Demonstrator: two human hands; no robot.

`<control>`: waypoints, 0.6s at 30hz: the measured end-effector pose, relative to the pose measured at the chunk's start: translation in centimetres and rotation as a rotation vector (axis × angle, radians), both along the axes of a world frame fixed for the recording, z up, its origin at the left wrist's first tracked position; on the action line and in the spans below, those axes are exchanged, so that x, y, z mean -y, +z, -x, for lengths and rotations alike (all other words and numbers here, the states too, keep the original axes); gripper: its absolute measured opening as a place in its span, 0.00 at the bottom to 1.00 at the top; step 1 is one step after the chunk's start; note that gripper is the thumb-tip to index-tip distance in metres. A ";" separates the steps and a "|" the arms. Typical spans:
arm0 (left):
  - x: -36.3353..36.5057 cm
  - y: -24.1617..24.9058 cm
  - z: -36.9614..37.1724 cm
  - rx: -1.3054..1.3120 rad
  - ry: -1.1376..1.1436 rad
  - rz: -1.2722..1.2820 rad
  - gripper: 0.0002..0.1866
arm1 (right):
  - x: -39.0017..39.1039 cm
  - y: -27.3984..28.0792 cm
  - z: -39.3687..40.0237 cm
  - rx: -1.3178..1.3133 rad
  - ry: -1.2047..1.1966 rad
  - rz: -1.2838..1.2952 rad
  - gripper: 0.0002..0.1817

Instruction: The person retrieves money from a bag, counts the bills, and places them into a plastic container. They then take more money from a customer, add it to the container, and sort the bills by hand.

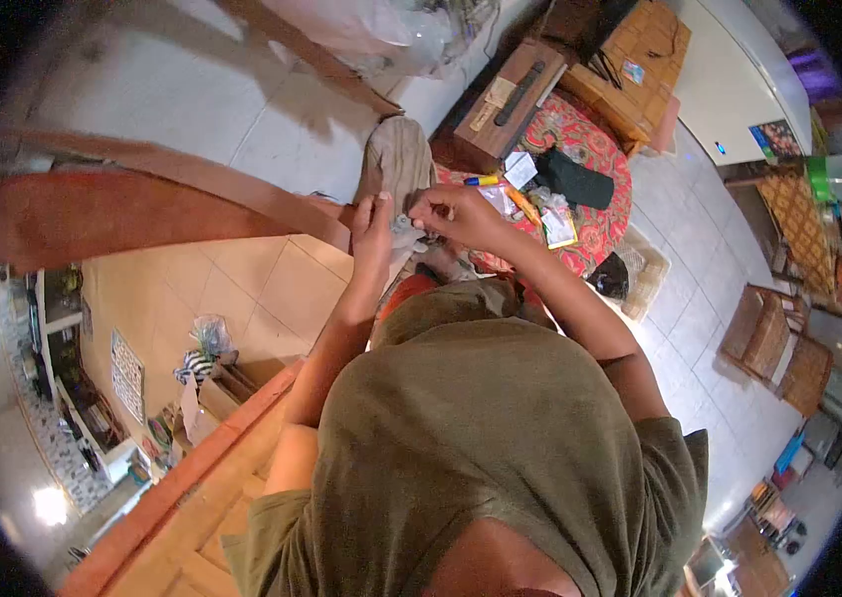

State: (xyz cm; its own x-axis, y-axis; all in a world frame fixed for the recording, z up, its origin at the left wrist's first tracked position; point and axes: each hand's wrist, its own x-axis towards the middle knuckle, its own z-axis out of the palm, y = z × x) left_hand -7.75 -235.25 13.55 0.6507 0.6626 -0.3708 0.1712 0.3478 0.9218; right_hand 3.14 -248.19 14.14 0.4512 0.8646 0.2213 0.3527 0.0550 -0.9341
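A worn greyish-beige cloth (397, 159) hangs in front of me, its lower part bunched between my hands. My left hand (372, 227) is closed on its left edge, thumb pointing upward, close to the end of a brown wooden beam (272, 194). On the right, my right hand (461, 216) is closed in a pinch, its fingertips against the cloth. Whatever lies between those fingertips is too small to make out. A small pale bit of material shows in the gap between both hands.
To the right stands a round table with a red patterned cover (612, 189), holding a dark pouch (576, 179), papers and packets. A wooden box (501, 104) sits behind it. A white fridge (739, 80) and a wooden chair (774, 348) are farther right. An orange-brown wooden edge (182, 478) runs lower left.
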 end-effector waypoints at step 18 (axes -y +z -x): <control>0.7 -1.8 1.5 -0.111 -0.161 -0.401 0.21 | 0.2 -3.1 2.3 -0.327 -0.067 0.025 0.08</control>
